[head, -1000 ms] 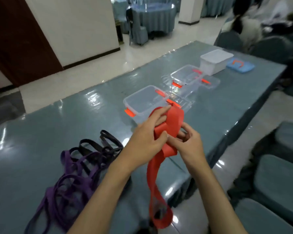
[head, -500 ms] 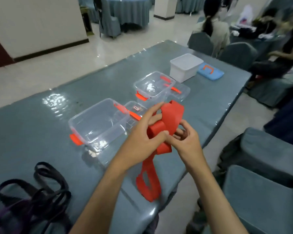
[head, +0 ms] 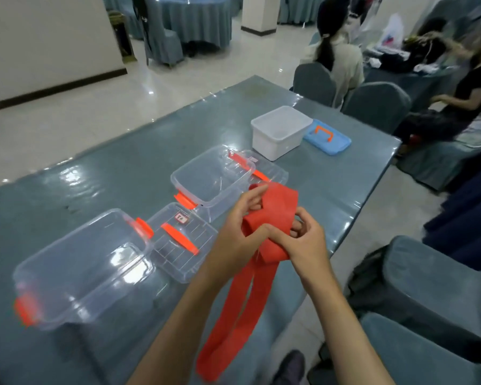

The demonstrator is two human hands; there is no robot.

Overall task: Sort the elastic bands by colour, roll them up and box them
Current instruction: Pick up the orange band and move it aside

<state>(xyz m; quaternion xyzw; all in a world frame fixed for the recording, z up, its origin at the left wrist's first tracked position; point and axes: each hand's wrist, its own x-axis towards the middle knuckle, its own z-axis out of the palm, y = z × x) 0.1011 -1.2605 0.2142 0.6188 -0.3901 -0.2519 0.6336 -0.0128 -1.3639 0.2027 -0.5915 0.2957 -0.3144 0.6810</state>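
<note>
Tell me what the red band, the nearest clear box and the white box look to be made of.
Red elastic band: apparently matte rubber or latex; it folds limply in the left hand and right hand.
Nearest clear box: glossy transparent plastic; the table shows through and glare sits on it.
White box: opaque, slightly translucent plastic, duller finish.

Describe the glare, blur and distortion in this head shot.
Head view: ceiling light glares white off the glossy table and the near clear box; the people at the far right are motion-smeared; the red band and both hands stay fairly sharp; wide-angle bending curves the table's edges.
</note>
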